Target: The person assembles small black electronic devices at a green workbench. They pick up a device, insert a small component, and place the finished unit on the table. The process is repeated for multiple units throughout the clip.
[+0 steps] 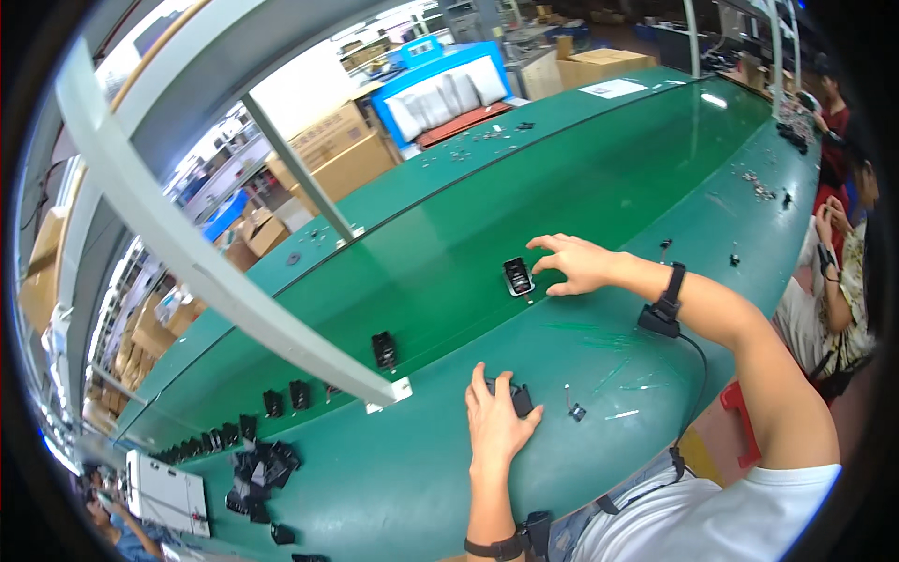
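My left hand [498,426] rests over a black plastic part [518,401] on the near strip of the green bench, its fingers curled across the top and the thumb at the right side. Part of that piece is hidden under the fingers. Farther off, my right hand [582,266] reaches over the green belt with fingers apart and nothing between them. Just left of its fingertips a black part with a pale rim [518,277] lies on the belt. A small dark piece with a thin wire [576,410] lies to the right of my left hand.
Black parts [384,350] stand in a row along the belt to the left, near a grey post [234,290]. A heap of black pieces [262,473] and a white box [167,494] lie at lower left. Co-workers [833,253] sit along the right edge.
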The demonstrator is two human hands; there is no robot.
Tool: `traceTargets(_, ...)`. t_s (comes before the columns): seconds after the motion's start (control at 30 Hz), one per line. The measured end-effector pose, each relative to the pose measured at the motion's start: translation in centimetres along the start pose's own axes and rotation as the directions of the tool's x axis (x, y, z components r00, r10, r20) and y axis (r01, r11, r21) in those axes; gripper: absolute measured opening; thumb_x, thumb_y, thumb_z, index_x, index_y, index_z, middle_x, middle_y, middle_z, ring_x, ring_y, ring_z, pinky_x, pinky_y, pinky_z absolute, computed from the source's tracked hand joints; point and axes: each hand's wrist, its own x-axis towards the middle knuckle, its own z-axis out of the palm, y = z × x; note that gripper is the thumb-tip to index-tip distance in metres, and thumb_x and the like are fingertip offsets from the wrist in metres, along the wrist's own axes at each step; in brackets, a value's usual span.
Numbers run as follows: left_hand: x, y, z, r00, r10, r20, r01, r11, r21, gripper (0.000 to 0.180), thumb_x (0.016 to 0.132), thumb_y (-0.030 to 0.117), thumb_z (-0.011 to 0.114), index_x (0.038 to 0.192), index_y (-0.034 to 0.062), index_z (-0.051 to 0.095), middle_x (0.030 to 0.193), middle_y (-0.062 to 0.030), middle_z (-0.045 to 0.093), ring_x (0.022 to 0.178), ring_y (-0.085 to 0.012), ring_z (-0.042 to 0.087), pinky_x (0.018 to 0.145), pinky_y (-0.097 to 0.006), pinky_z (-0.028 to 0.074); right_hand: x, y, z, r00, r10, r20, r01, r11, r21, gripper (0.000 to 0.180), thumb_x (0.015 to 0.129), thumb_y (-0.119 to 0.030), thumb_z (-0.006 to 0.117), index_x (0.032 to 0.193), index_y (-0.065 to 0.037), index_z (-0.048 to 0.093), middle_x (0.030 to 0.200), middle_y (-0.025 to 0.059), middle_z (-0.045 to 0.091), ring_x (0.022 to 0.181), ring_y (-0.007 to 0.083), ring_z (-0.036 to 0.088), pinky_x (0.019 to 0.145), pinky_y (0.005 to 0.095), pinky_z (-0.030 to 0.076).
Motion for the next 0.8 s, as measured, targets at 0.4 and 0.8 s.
traceTargets(0.4,-0.3,2.1,-0.5,0.983,0.039,-0.18,-0.034,0.999,0.031,0.051,0.072,0.026,0.086,0.118,0.0143,0.067,0.153,-0.0226,0.032,0.143,-0.0489,0.021,0.115,-0.056,0.027,-18.8,8.7,-6.9,0.686,0.727,0.013,-0.713,0.669,0.213,0.049,0.079,-0.04,0.077,0.112,-0.006,0.068,0.107,0.0159,0.069,0.098,0.0298,0.068,0.085,0.0431,0.054)
traceTargets(0.8,-0.1,0.8,-1.0,0.983,0.015,-0.183,-0.066,0.959,-0.276,0.065,0.071,0.007,0.078,0.13,0.0114,0.055,0.146,-0.0214,0.036,0.122,-0.0407,0.052,0.099,-0.045,0.048,-12.3,2.7,-2.3,0.724,0.618,0.308,-0.426,0.05,0.903,0.016,0.103,-0.015,0.045,0.115,-0.01,0.053,0.084,0.0069,0.066,0.063,0.0121,0.063,0.058,0.0255,0.054)
